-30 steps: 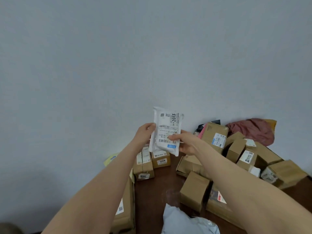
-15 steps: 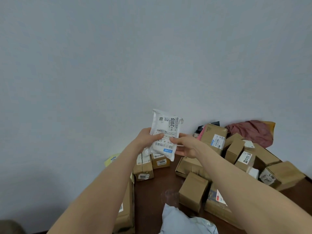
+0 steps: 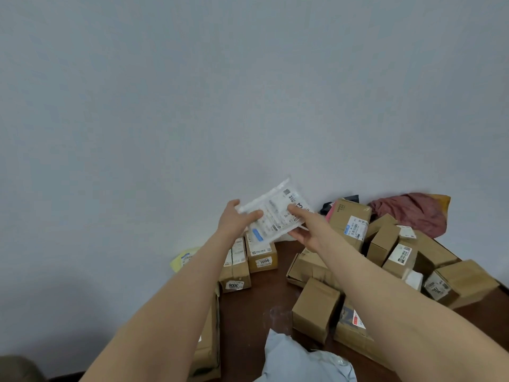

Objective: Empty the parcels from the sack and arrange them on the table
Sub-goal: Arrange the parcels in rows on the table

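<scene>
I have the white poly mailer (image 3: 275, 213) pinched from both sides, in the air above the table (image 3: 248, 312). The left hand (image 3: 234, 220) takes its left edge, thumb on the label face and fingers behind. The right hand (image 3: 305, 230) takes the right edge, thumb on top and fingers underneath. Two grips make sense to me: the bag looks soft and would sag from one corner, and tilted like this its label faces me. Just below the left fingers stand the box marked 1006 (image 3: 261, 256) and the box marked 3006 (image 3: 235, 274), so I judge it belongs in that row. Right of the right fingers the brown boxes (image 3: 315, 307) lie jumbled, and beyond them is a dark red fabric bundle (image 3: 410, 213), likely the sack.
</scene>
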The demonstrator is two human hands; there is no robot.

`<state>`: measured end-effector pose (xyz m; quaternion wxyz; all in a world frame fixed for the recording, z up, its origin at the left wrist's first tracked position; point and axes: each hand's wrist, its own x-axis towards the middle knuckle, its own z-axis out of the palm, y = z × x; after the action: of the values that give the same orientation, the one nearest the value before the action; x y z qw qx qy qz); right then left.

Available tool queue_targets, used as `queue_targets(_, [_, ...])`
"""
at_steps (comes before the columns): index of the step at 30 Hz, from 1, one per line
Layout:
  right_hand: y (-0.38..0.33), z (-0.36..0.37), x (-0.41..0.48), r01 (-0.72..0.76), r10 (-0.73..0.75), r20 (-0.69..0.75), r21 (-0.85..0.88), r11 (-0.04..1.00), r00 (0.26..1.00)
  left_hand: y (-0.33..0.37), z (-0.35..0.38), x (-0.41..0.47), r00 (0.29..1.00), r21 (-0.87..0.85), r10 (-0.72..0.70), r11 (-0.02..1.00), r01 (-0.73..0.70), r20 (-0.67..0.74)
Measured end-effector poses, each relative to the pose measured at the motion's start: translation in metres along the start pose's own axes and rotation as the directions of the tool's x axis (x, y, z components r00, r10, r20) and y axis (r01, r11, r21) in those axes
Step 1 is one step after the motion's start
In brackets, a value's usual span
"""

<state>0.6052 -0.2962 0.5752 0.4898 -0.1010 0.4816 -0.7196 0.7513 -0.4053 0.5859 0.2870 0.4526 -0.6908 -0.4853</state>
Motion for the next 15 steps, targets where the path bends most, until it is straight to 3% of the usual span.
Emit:
queue_targets(4, [0.0, -0.003, 0.005, -0.039, 0.043, -0.038, 0.107, 0.994, 0.998, -0.009, 0.003, 0.001, 0.966, -0.18, -0.213, 0.954, 0.238, 0.149])
queue_targets(9, [0.004, -0.006, 0.005, -0.138, 0.139, 0.006, -0.077, 0.987, 0.99, -0.005, 0.005, 0.006, 0.98, -0.435, -0.168, 0.878, 0.2, 0.11])
queue_targets(12, [0.005, -0.012, 0.007, -0.172, 0.177, 0.004, -0.218, 0.961, 0.984, -0.001, -0.001, 0.011, 0.989, -0.402, -0.138, 0.904, 0.147, 0.052])
queue_targets(15, [0.004, -0.017, 0.007, -0.148, 0.152, -0.001, -0.243, 0.959, 0.988, 0.0, -0.002, 0.016, 0.993, -0.357, -0.117, 0.928, 0.105, -0.011])
